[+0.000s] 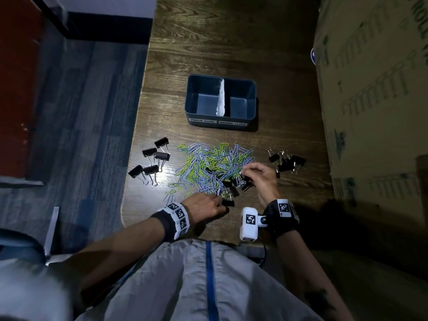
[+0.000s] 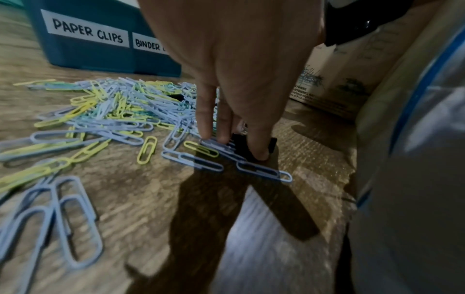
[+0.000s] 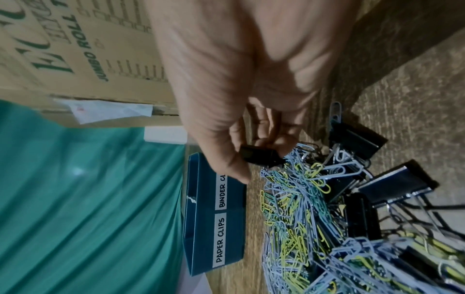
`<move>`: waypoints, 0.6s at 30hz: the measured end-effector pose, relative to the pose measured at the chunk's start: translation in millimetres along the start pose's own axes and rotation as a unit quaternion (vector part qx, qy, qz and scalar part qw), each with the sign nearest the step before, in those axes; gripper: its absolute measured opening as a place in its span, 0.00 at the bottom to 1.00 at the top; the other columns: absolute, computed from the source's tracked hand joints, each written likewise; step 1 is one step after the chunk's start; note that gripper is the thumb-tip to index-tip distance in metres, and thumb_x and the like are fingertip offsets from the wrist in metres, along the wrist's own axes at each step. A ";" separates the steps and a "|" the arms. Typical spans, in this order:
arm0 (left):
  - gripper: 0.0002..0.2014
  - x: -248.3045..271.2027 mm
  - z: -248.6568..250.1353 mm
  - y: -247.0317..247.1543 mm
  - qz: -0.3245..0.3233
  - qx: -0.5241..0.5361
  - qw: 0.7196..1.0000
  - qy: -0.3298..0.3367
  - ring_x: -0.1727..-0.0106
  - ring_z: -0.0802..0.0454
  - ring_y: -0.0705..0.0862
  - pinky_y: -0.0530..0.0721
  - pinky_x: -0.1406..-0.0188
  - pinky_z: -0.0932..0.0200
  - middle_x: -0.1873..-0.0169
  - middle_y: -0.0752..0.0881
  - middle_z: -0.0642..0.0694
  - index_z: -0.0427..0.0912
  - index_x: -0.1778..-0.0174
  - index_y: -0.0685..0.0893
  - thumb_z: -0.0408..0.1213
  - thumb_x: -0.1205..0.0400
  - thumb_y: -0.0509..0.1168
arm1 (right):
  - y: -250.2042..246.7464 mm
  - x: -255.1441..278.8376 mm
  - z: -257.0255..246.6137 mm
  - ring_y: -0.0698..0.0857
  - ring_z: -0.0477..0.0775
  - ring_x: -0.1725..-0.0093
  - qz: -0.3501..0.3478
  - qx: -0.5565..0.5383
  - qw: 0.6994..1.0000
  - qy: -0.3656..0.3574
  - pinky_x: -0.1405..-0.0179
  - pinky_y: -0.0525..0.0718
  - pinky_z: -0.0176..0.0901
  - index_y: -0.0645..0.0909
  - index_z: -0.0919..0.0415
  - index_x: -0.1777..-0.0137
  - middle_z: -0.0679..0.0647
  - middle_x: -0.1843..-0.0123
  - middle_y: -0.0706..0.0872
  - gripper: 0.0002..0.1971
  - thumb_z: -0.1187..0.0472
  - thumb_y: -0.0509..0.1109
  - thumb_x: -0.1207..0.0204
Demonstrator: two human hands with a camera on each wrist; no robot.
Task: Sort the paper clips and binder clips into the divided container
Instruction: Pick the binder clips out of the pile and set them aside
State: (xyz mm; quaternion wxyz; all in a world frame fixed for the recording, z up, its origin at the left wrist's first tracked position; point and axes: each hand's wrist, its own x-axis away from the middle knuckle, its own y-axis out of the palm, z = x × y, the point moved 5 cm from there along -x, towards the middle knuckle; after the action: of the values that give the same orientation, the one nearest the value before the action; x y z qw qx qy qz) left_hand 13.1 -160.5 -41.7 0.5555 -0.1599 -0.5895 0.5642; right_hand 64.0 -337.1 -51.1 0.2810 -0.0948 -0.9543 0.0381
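Right wrist view: the right hand (image 3: 239, 79) fingers (image 3: 236, 165) are pinching a small black binder clip (image 3: 259, 157) over the paper clip pile (image 3: 297, 208). Left wrist view: the left hand (image 2: 239, 59) fingers (image 2: 206, 119) are touching a second binder clip (image 2: 240, 143) on the desk (image 2: 151, 199), grip unclear. Head view: the divided container (image 1: 187, 107) is standing beyond the pile.

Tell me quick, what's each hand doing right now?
Left hand: pinching a small black binder clip on the table.
Right hand: holding a second black binder clip.
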 end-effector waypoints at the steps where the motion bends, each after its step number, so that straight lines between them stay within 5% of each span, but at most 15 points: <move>1: 0.22 -0.6 0.9 -2.1 -0.002 -0.001 1.000 0.004 0.43 0.39 0.79 0.77 0.63 0.48 0.40 0.77 0.36 0.38 0.28 0.69 0.26 0.18 0.59 | -0.4 -0.8 -1.3 0.89 0.51 0.52 0.000 0.015 1.000 0.000 0.47 0.86 0.44 0.88 0.57 0.57 0.52 0.55 0.92 0.08 0.70 0.78 0.28; 8: 0.18 23.9 -19.3 -26.6 0.163 0.107 0.978 -0.068 0.54 0.41 0.84 0.86 0.63 0.48 0.46 0.82 0.36 0.34 0.35 0.74 0.31 0.19 0.50 | -27.7 -14.0 -9.6 0.90 0.57 0.52 0.082 0.024 0.996 0.010 0.50 0.89 0.49 0.86 0.57 0.54 0.59 0.52 0.91 0.13 0.75 0.78 0.30; 13: 0.15 52.9 -65.7 -35.5 0.290 0.224 0.912 -0.185 0.68 0.61 0.77 0.78 0.71 0.68 0.47 0.85 0.44 0.39 0.32 0.76 0.36 0.15 0.60 | -65.3 -27.3 -13.7 0.89 0.47 0.56 0.189 0.094 0.977 -0.015 0.51 0.87 0.43 0.85 0.49 0.61 0.48 0.58 0.90 0.18 0.76 0.78 0.31; 18: 0.15 85.9 -122.9 -28.4 0.318 0.253 0.855 -0.322 0.55 0.43 0.87 0.83 0.60 0.52 0.45 0.87 0.40 0.42 0.31 0.75 0.39 0.14 0.62 | -96.1 -37.5 -13.0 0.85 0.42 0.62 0.261 0.091 0.961 -0.022 0.59 0.81 0.31 0.86 0.56 0.59 0.54 0.59 0.89 0.17 0.81 0.75 0.33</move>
State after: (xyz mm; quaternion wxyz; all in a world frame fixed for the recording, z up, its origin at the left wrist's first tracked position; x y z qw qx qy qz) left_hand 99.7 -39.4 -8.2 0.1462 -0.0016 -0.4893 0.8598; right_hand 86.7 -438.5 -47.9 0.2477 -0.3136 -0.8949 0.1983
